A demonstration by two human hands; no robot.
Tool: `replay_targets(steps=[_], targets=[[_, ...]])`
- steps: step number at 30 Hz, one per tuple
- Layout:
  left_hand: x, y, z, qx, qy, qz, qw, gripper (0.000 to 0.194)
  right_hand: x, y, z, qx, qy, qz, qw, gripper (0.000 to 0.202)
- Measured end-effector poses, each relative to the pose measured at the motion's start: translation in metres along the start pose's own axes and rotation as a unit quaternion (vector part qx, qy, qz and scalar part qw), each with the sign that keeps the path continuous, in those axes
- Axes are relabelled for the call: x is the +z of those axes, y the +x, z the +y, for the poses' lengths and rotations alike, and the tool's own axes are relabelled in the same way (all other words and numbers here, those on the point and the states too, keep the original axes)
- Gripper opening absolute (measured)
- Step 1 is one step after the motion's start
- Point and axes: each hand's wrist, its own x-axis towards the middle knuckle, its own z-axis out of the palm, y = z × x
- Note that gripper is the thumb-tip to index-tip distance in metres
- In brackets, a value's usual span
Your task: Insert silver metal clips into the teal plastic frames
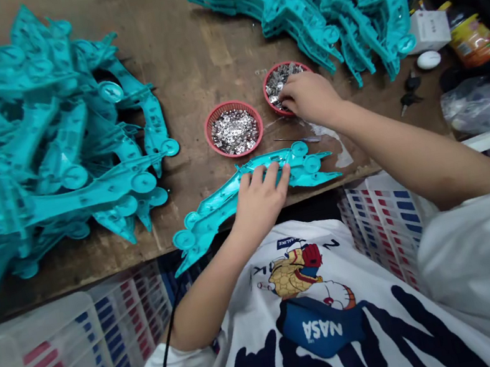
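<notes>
My left hand point(260, 196) lies over a long curved turquoise plastic part point(218, 204) at the table's front edge, its fingers bent onto the upper side and holding it down. Round discs stick out near both ends of this part. My right hand point(312, 95) reaches into the farther red basket point(278, 110), fingertips pinched together among small shiny metal pieces point(285, 72). Whatever sits between those fingertips is hidden. A second red basket point(210, 142), full of small metal clips point(236, 131), stands between the hands. Close by lies a thin screwdriver-like tool point(297, 139).
A big tangled heap of turquoise parts point(37, 131) covers the table's left side. More parts point(304, 8) are stacked at the back right. Keys point(409, 91), a white box point(430, 29) and a clear plastic bag point(487, 106) lie at right. Plastic crates point(126, 318) stand below the table edge.
</notes>
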Motion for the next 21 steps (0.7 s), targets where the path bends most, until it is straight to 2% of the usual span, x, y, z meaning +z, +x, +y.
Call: replay_targets(steps=[6,10,15,18,19,21], targets=[[0.003,0.026,-0.005,-0.046,-0.014,0.002,0.999,0.067,0.003,-0.003,0.000,0.003,0.016,0.004,1.000,0.047],[0.010,0.036,-0.011,-0.069,-0.040,-0.010,0.997,0.067,-0.002,-0.004,0.001,0.029,0.047,0.045,0.997,0.045],[0.010,0.034,-0.023,-0.080,-0.060,-0.019,0.995,0.065,-0.027,-0.007,0.009,0.078,0.120,0.116,0.983,0.033],[0.009,0.029,-0.033,-0.071,-0.062,-0.026,0.995,0.065,-0.046,-0.022,0.003,0.079,0.164,0.150,0.972,0.027],[0.009,0.028,-0.035,-0.068,-0.066,-0.026,0.995,0.065,-0.050,-0.029,-0.003,0.070,0.187,0.144,0.969,0.025],[0.011,0.026,-0.039,-0.068,-0.079,-0.019,0.994,0.064,-0.049,-0.044,-0.016,0.045,0.242,0.089,0.965,0.020]])
